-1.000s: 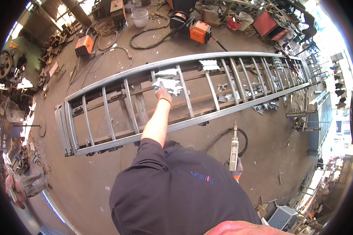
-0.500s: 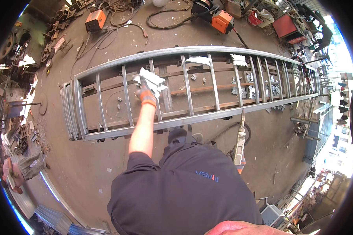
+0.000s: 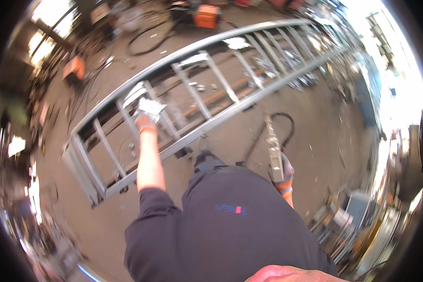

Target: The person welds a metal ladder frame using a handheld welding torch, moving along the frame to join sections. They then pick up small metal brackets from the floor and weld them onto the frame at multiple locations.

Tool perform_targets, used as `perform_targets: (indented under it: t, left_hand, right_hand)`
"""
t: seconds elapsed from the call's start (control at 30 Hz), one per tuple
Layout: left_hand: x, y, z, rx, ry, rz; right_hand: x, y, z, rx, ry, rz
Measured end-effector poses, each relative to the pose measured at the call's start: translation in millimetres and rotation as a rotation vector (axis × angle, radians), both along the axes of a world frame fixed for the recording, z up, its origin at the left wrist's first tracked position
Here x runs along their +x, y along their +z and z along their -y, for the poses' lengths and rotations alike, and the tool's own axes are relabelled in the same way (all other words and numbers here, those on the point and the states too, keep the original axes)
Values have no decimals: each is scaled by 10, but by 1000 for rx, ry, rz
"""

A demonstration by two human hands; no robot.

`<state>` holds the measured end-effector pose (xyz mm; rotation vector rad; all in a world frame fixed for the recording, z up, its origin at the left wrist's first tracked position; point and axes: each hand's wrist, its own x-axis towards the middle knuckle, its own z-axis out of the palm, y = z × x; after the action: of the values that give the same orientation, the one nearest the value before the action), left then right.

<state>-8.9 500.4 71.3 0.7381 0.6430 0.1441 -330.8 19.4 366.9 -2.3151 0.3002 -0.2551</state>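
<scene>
My left hand (image 3: pixel 146 123), in a grey and orange glove, is closed around a bundle of shiny silver metal pieces (image 3: pixel 151 107) above the long metal ladder-like frame (image 3: pixel 211 121). Beside the bundle, another bright piece (image 3: pixel 135 94) lies at the frame's far rail, between two rungs. Farther right along that rail rest two more bright pieces (image 3: pixel 194 58). Closed on a long pale tool with a narrow tip is my right hand (image 3: pixel 285 176), also gloved. The tool (image 3: pixel 272 145) points away from me, its tip close to the near rail; motion blur hides its exact kind.
Loose silver pieces (image 3: pixel 303 77) lie around the frame's right part. A black cable (image 3: pixel 291 123) loops beside the tool. Orange machines (image 3: pixel 207 17) and cables stand beyond the frame. Metal stock (image 3: pixel 378 239) and a grey box (image 3: pixel 357 207) are at the lower right.
The view has turned, so the frame now slants up to the right. A bright piece now shows at the far rail beside my left hand. More of my right hand has come into view.
</scene>
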Motion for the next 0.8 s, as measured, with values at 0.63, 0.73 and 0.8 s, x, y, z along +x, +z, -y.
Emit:
perform_targets:
  t: [0.63, 0.73, 0.8]
  left_hand:
    - [-3054, 1972, 173, -134, -731, 72]
    - [-3177, 2006, -41, -331, -900, 259]
    - [-3407, 2050, -237, -318, -950, 215]
  right_hand:
    - [-2344, 1633, -713, 650, -31, 964]
    - [-2779, 1853, -853, 430, -43, 1031]
    - [-3056, 2004, -976, 65, -137, 991]
